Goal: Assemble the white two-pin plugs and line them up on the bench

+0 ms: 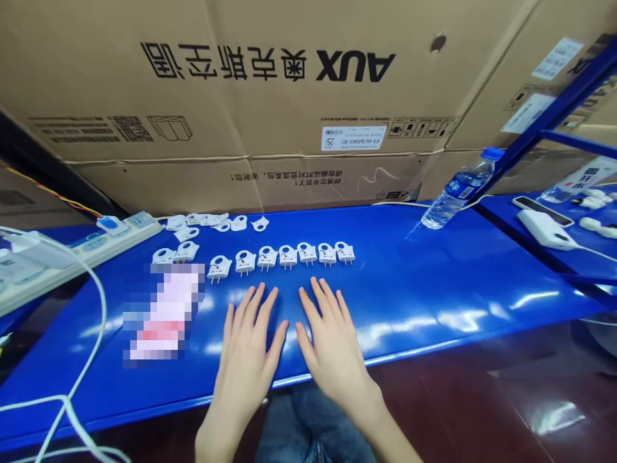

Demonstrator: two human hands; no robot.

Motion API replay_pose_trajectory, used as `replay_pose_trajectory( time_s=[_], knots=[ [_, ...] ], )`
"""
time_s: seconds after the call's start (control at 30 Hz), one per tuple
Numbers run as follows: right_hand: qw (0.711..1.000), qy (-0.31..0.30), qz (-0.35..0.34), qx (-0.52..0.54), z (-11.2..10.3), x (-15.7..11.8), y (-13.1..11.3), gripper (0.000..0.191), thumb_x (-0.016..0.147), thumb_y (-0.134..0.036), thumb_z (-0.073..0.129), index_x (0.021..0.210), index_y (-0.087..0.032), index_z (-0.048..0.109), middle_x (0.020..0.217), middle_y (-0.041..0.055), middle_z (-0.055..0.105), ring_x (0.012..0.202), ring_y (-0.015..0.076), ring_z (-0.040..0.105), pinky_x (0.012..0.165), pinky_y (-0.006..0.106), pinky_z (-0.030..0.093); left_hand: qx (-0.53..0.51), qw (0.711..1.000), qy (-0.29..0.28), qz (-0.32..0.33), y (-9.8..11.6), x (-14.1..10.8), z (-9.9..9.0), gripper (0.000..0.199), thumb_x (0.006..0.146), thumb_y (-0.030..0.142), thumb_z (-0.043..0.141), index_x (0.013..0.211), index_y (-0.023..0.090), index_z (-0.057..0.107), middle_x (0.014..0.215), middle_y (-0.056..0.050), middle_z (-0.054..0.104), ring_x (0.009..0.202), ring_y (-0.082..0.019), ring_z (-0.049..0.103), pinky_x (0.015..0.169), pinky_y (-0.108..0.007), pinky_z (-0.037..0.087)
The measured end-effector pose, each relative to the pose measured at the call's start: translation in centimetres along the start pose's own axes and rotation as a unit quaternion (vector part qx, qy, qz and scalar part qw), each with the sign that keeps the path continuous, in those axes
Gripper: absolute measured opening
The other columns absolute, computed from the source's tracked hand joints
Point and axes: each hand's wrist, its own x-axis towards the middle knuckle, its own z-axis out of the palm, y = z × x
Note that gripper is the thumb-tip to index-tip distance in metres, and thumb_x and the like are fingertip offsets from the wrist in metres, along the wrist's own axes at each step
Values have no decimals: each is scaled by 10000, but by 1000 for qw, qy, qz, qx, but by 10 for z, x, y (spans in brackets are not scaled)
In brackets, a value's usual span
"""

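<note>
My left hand (250, 347) lies flat near the front edge of the blue shelf (424, 276), fingers spread and pointing away from me. Beside it, my right hand (330, 341) rests the same way, also without anything in it. Just beyond my fingertips stands a row of several small white two-pin plugs, each with a ring-shaped top; one plug (267, 257) is beyond my left hand and another plug (326, 254) beyond my right. Their metal pins point toward me. More white ring-topped pieces (212, 220) lie in a loose cluster behind, at the back left.
A pixelated pink-and-white patch (176, 308) covers something left of my hands. White power strips (96, 247) and a looping white cable (99, 308) lie at the left. A water bottle (463, 188) leans at the back right, before large cardboard boxes (289, 128). A white power bank (544, 229) sits far right.
</note>
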Motion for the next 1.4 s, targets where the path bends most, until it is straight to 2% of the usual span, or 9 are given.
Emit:
replay_pose_trajectory(
  time_s=[0.07,0.17,0.47,0.87,1.07,1.17,1.27,1.33,1.4],
  knots=[
    [996,-33,-19,-75,2,1,-4,561,1074,-316,406,1611,-154,414,1700,121,313,1604,306,230,1294,585,258,29,999,-17,6,-2,-3,3,487,1047,410,458,1508,259,494,1577,-103,541,1515,-310,432,1253,-622,292],
    [993,-56,-23,-105,1,4,-7,573,1083,-330,378,1623,-140,387,1706,127,287,1607,318,216,1290,582,264,46,999,-26,11,-2,-6,4,477,1044,398,452,1492,252,523,1576,-102,544,1517,-308,429,1255,-606,290],
    [994,-37,17,105,-1,6,-4,570,1040,-338,462,1595,-207,455,1689,109,323,1602,344,226,1296,669,145,17,1000,-16,1,-3,-3,6,479,1024,433,475,1462,254,555,1550,-116,570,1499,-325,451,1254,-604,276],
    [993,-51,19,102,-4,6,-5,571,1054,-361,438,1594,-178,451,1691,129,318,1607,346,205,1294,674,143,-2,1000,-13,-11,-2,-4,6,475,1018,437,491,1445,246,578,1546,-116,575,1496,-328,457,1262,-601,267],
    [995,-25,0,100,-5,4,1,504,1049,-362,487,1535,-233,532,1636,98,454,1572,333,307,1286,631,220,-3,1000,-11,-10,-3,-5,6,474,1021,444,487,1447,254,574,1540,-116,582,1490,-327,465,1253,-611,283],
    [991,-10,-15,136,-16,8,9,402,1023,-334,549,1411,-274,638,1437,86,650,1390,304,545,1187,548,406,-4,1000,-11,-13,-1,-4,5,475,1027,443,483,1449,246,572,1539,-121,582,1485,-324,470,1253,-612,282],
    [979,6,18,203,-35,22,23,277,1012,-302,553,1234,-256,712,1186,65,742,1047,231,702,952,397,555,-11,1000,-7,-16,-1,-4,4,474,1030,452,484,1442,239,578,1540,-121,581,1487,-327,467,1258,-615,273],
    [983,30,35,176,-51,38,37,227,1008,-305,549,1131,-236,727,1086,53,748,895,200,702,844,340,555,-21,1000,-2,-19,-1,-4,4,465,1024,454,495,1432,252,589,1535,-113,587,1486,-329,470,1262,-616,267],
    [996,28,31,84,-66,59,53,235,1013,-295,537,1128,-236,733,1085,57,744,882,196,692,840,327,529,-32,999,2,-23,-1,-4,4,454,1018,450,507,1423,267,598,1530,-105,593,1484,-328,474,1267,-614,261]
  ],
)
